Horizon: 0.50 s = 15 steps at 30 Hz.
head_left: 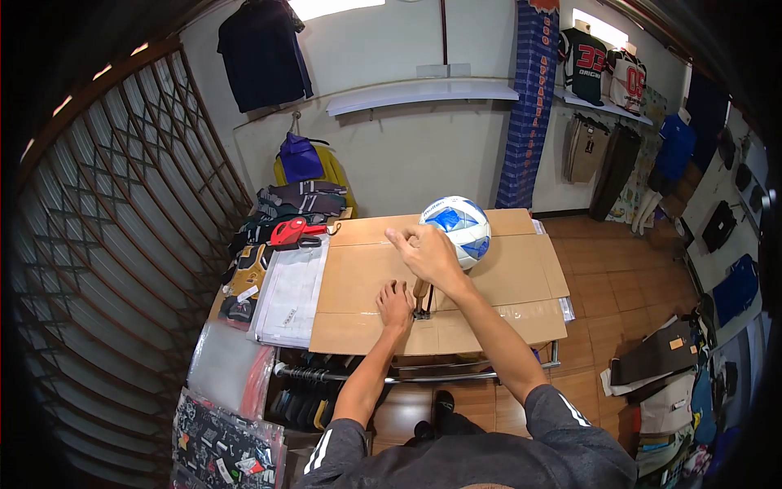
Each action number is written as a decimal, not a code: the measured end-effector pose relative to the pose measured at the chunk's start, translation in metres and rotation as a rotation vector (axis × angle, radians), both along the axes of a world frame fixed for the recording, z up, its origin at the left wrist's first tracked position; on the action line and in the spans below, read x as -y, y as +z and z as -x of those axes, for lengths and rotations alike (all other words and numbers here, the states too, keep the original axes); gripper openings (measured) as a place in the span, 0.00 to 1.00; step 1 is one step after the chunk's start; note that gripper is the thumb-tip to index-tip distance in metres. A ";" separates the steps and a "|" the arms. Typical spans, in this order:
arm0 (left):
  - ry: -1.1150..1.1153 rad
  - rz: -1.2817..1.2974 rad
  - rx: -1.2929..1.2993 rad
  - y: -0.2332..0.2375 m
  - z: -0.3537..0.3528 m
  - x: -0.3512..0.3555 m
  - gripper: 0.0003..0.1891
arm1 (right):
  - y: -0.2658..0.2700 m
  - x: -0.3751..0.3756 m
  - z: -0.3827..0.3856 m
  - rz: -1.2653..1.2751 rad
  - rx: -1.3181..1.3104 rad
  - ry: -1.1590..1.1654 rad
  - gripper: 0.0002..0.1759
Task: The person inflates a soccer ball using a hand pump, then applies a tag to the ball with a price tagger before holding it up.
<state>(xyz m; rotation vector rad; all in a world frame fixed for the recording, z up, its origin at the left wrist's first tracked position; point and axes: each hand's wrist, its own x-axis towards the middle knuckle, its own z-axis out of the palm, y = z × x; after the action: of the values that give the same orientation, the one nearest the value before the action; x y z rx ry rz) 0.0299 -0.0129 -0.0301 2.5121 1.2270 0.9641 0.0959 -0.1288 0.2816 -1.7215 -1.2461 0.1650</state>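
A white and blue ball (461,230) rests on the flattened brown cardboard (358,277) that covers the table. My right hand (432,256) is closed in front of the ball, partly overlapping it, its thumb pointing left; whatever its fingers hold is hidden. Just below that hand stands a short brown piece like a wooden handle (420,288), with a small black part (421,314) at its foot; I cannot make out its kind. To its left, my left hand (395,305) lies on the cardboard, fingers apart and slightly bent.
Left of the cardboard lie a red and black tape-like tool (295,234), white sheets (289,293) and folded clothes (301,197). A metal rail (326,375) with hanging garments runs under the near edge. A folding gate (122,220) stands left; stacked clothes (664,383) lie right.
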 end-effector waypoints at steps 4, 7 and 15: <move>-0.001 -0.006 0.012 0.001 0.001 0.001 0.18 | -0.034 -0.019 -0.012 0.014 -0.014 -0.017 0.29; -0.002 -0.012 -0.011 0.001 0.002 0.002 0.18 | -0.047 -0.023 -0.006 -0.022 -0.003 -0.018 0.28; -0.005 0.045 -0.043 0.003 0.003 0.000 0.23 | -0.132 -0.041 -0.009 0.036 0.044 -0.056 0.25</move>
<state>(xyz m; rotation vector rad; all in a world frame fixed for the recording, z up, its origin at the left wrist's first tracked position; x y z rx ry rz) 0.0272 -0.0132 -0.0268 2.5124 1.2391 0.8755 0.1052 -0.0874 0.1497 -1.7972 -1.2321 0.1180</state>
